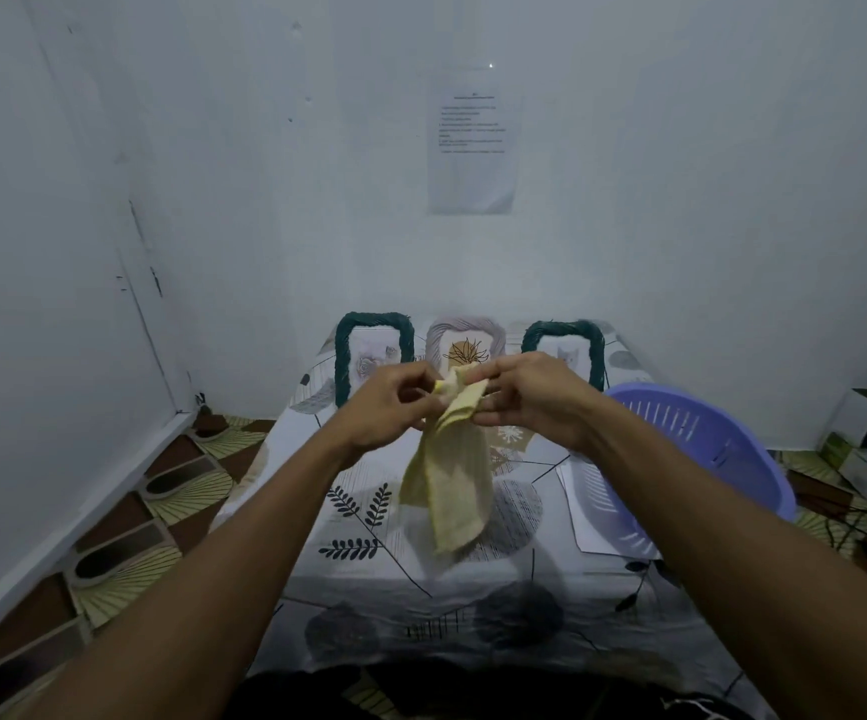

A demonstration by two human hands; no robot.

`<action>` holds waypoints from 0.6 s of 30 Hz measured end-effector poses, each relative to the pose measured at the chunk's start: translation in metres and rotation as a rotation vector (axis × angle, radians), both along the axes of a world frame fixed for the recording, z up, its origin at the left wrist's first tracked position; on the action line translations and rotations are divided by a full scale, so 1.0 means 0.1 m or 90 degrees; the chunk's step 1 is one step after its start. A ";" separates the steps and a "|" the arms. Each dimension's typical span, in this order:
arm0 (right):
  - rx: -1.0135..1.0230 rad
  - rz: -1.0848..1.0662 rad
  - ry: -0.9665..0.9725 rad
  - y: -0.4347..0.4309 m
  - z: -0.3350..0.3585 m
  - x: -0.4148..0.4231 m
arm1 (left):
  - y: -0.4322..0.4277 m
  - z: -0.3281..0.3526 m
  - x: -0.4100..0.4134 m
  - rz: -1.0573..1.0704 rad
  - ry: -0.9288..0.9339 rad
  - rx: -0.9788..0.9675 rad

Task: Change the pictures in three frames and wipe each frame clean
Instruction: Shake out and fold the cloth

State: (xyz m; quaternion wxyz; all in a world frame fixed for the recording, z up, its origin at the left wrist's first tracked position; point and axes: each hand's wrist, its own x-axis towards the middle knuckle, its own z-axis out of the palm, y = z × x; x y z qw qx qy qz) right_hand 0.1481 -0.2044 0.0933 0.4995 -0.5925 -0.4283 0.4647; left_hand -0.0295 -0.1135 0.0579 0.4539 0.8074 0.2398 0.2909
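On the patterned tabletop (395, 605), a purple basket (706, 449) sits at the right edge. Three frames (374, 356) line the far edge, the middle one seemingly paler. Both the left hand (395, 407) and right hand (535, 397) pinch the yellow cloth (452, 480) above them; one slipped pinch could drop it.

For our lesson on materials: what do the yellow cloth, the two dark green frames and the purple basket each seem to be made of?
Yellow cloth: soft woven fabric, matte; it hangs limp in folds.
Left green frame and right green frame: probably wound cord or wicker; ribbed, twisted surface.
Purple basket: moulded plastic, smooth and slightly glossy, with slotted walls.
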 end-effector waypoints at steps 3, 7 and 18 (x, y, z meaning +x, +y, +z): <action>0.056 0.012 -0.090 -0.04 -0.04 0.01 | -0.04 -0.01 0.03 -0.016 -0.042 -0.023; 0.124 -0.023 -0.413 -0.01 -0.09 0.03 | -0.07 -0.02 0.03 -0.008 -0.076 -0.036; 0.099 -0.074 -0.554 0.07 -0.22 -0.03 | -0.13 0.00 0.03 0.037 -0.108 -0.007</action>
